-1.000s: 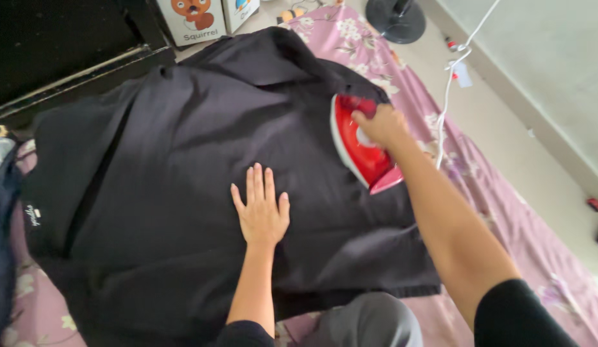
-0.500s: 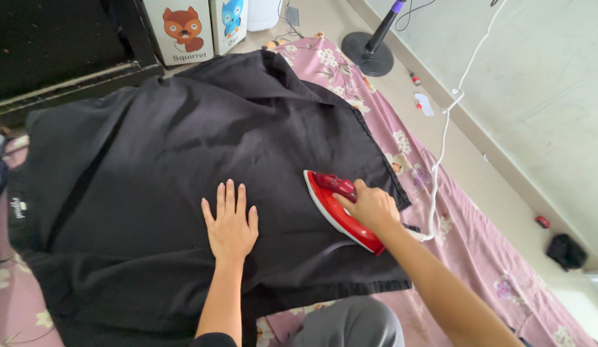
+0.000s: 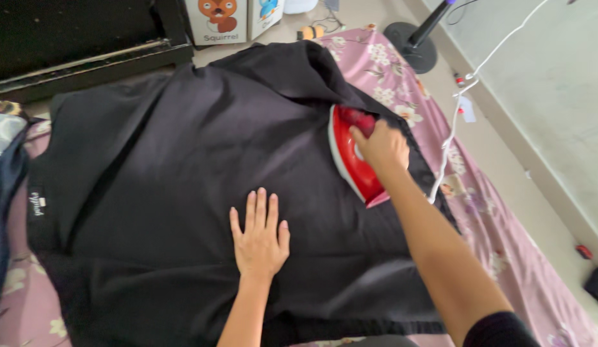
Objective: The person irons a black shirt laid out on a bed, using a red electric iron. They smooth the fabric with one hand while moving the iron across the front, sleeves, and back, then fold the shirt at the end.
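I'm pressing a big black garment (image 3: pixel 202 193) that's spread flat over a pink floral sheet (image 3: pixel 479 212) on the floor. My right hand (image 3: pixel 381 146) is closing its grip around the handle of the red iron (image 3: pixel 351 157), which is sitting on the right side of the fabric, just below the folded collar area at the far end. My left hand (image 3: pixel 260 238) is lying open and flat, fingers spread, on the cloth near me, holding nothing, just pinning it down.

What seems to work: I'm keeping the flat palm well apart from the soleplate so the cloth is staying taut without my fingers getting hot, and I'm minding the white cord (image 3: pixel 453 122) trailing off to the right so it isn't dragging across the fabric. A fan base (image 3: pixel 411 48) is standing far right.
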